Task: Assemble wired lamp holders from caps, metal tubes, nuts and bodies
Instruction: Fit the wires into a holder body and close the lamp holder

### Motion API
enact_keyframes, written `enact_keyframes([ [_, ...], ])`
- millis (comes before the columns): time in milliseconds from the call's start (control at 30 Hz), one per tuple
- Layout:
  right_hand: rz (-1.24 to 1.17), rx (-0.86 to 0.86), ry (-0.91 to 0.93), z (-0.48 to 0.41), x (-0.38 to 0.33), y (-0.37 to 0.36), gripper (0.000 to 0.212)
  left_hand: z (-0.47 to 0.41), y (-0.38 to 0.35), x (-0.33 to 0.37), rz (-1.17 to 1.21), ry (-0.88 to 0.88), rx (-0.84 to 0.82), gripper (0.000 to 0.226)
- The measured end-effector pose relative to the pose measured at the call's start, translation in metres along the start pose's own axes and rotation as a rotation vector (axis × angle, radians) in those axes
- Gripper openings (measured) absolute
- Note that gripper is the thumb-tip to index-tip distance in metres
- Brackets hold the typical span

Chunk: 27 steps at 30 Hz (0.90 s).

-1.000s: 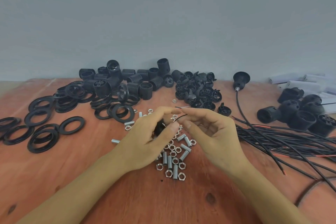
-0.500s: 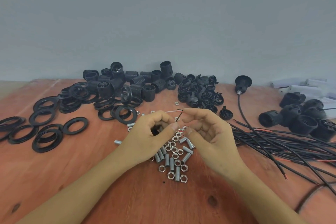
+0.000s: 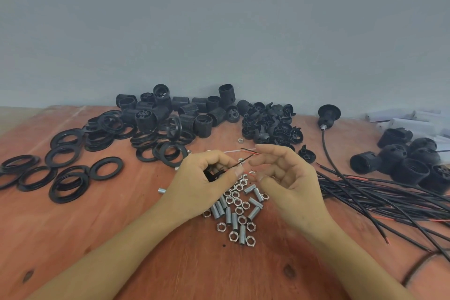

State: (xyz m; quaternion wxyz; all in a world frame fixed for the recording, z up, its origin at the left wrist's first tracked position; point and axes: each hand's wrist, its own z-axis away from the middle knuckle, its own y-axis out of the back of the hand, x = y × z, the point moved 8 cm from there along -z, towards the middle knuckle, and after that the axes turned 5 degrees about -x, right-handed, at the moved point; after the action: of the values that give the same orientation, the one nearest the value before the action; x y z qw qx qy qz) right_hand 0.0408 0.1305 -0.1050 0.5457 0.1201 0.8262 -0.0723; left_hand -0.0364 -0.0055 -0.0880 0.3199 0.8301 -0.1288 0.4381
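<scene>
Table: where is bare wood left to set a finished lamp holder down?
Widest bare wood lies at the near edge, between the flat rings and the left forearm. A smaller patch sits between both forearms, below the nuts and tubes. Crowded: the bodies along the wall, and the cables on the right.

Left hand (image 3: 207, 179) grips black part (image 3: 210, 174), wires (image 3: 244, 161) protruding; right hand (image 3: 291, 179) loosely curled beside; nuts (image 3: 235, 194), tubes (image 3: 228, 216) beneath.
</scene>
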Motion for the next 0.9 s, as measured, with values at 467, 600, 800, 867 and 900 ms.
enact_keyframes([
  [467,0.835,-0.193,-0.071,-0.071,0.006,-0.030,0.037,0.000,0.034,-0.008,0.029,-0.047,0.274,0.014],
  [600,1.029,-0.341,-0.107,-0.115,0.027,-0.062,0.066,0.000,0.039,-0.007,0.033,-0.054,0.315,0.018],
  [800,1.258,-0.306,-0.198,-0.136,0.055,-0.077,0.043,0.001,0.045,-0.009,-0.010,-0.056,0.377,0.012],
  [867,1.254,-0.236,-0.145,-0.135,0.051,-0.076,0.026,0.002,0.046,-0.010,-0.013,-0.047,0.392,0.009],
  [900,1.178,-0.176,-0.109,-0.132,0.045,-0.072,0.020,0.003,0.047,-0.009,-0.010,-0.051,0.401,0.010],
])
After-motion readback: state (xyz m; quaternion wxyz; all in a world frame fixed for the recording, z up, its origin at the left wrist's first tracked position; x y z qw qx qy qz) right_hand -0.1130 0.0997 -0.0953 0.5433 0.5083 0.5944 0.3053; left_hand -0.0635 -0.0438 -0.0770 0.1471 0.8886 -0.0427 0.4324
